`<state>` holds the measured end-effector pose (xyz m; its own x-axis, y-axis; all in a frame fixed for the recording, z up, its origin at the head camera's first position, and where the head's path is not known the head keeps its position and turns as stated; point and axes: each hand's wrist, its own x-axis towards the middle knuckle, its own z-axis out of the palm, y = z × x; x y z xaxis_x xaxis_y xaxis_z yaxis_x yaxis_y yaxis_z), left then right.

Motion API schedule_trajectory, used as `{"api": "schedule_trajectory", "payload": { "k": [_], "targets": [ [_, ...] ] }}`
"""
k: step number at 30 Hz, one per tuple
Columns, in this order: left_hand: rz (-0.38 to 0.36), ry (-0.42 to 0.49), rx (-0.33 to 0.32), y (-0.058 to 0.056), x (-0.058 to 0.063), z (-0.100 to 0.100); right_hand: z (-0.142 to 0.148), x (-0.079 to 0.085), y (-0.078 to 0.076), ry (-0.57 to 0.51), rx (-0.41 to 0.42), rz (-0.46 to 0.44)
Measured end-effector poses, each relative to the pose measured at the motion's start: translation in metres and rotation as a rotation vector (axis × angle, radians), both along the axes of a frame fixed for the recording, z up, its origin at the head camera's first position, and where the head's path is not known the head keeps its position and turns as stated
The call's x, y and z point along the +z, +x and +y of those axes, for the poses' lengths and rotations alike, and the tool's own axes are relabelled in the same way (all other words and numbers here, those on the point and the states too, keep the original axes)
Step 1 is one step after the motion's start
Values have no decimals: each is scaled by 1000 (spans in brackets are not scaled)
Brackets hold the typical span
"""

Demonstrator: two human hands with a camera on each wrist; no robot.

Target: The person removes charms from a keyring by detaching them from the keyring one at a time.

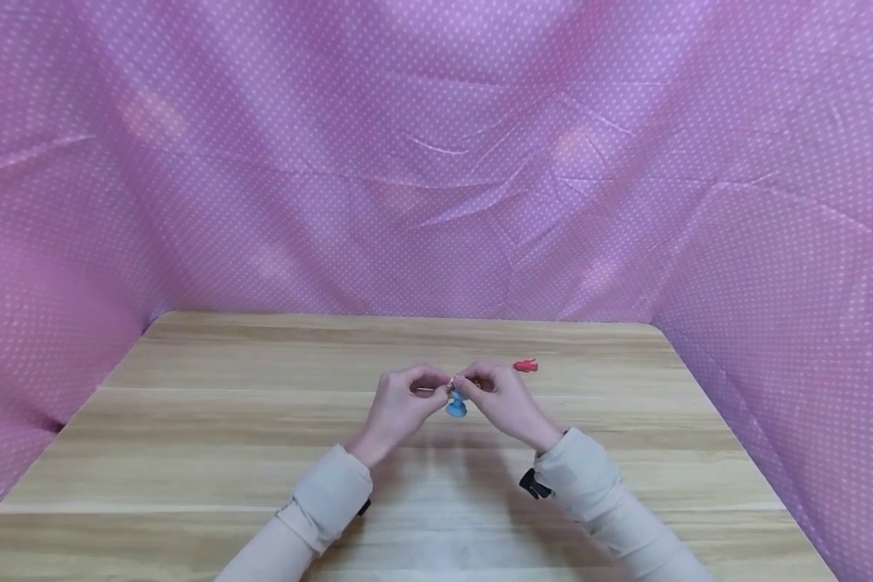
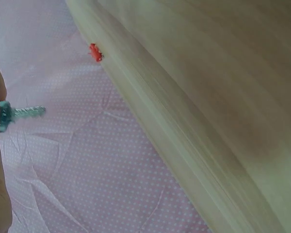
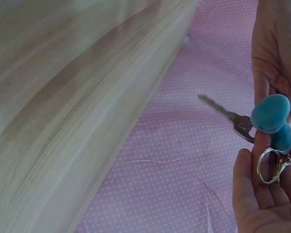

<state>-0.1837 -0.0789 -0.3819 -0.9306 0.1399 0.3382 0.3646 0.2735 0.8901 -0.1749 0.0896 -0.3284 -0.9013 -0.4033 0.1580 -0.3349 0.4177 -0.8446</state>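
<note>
Both hands meet above the middle of the table, fingertips almost together around a small keychain. Its blue charm (image 1: 457, 406), knob-shaped with a rounded end, hangs below the fingertips. My left hand (image 1: 396, 408) pinches the key near its head; the silver key (image 3: 216, 108) shows its blade pointing away from the fingers in the right wrist view. Thumb and fingers of my right hand (image 1: 508, 406) grip the keychain by its gold ring (image 3: 265, 169) and short chain. The left wrist view also catches the key (image 2: 29, 111), with its head partly hidden by the hand.
A small red object (image 1: 525, 365) lies on the wooden table (image 1: 262, 420), just beyond my right hand. Pink polka-dot cloth (image 1: 407, 202) hangs along the table's back and both sides.
</note>
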Motion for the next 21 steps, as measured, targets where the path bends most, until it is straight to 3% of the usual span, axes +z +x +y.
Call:
{"api": "schedule_trajectory", "payload": {
  "k": [9, 16, 21],
  "targets": [
    [-38, 17, 76, -1, 1, 3, -4, -5, -3, -16, -22, 49],
    [-18, 13, 105, 1, 5, 4, 0, -34, -18, -13, -28, 103],
    [0, -8, 119, 2, 6, 4, 2, -40, -21, 5, -7, 208]
  ]
}}
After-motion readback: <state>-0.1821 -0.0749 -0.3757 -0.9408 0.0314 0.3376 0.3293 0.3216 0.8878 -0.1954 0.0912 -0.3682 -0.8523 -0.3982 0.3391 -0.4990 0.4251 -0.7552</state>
